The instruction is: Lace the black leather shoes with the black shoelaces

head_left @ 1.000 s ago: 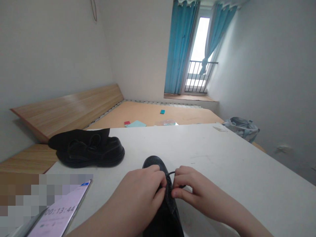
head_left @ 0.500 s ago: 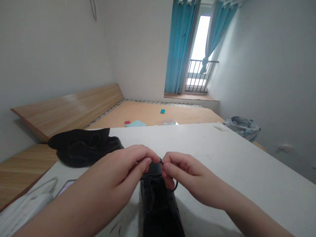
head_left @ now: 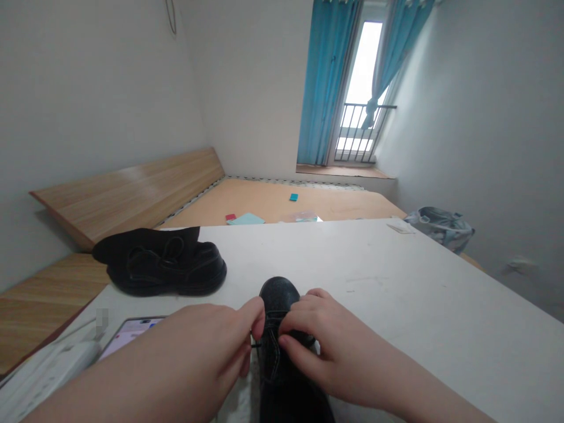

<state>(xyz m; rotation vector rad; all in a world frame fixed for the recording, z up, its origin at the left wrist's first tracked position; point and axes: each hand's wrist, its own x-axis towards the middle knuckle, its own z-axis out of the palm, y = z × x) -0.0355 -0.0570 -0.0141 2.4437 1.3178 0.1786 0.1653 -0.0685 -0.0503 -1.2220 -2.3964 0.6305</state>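
A black lace-up shoe [head_left: 278, 294] stands on the white table in front of me, its rounded toe pointing away. My left hand [head_left: 240, 335] is closed at the shoe's left side, with a short piece of black shoelace [head_left: 255, 346] showing by its fingers. Over the right side of the lacing, my right hand [head_left: 308, 329] has thumb and forefinger nearly together on the upper; whatever lies between them is hidden. A second black shoe [head_left: 194, 270] lies to the left, its tied bow visible and a dark flat piece behind it.
Left of my forearm lie a phone [head_left: 130, 335] with a lit screen and a white power strip [head_left: 57, 376]. The white table [head_left: 374, 258] stretches ahead and to the right. Beyond it are a tan mattress [head_left: 255, 197] with small items and a patterned bag [head_left: 445, 226].
My hands have come apart from above the toe, where they held the lace together. The left moved left and down, the right down onto the lacing. The toe is now uncovered.
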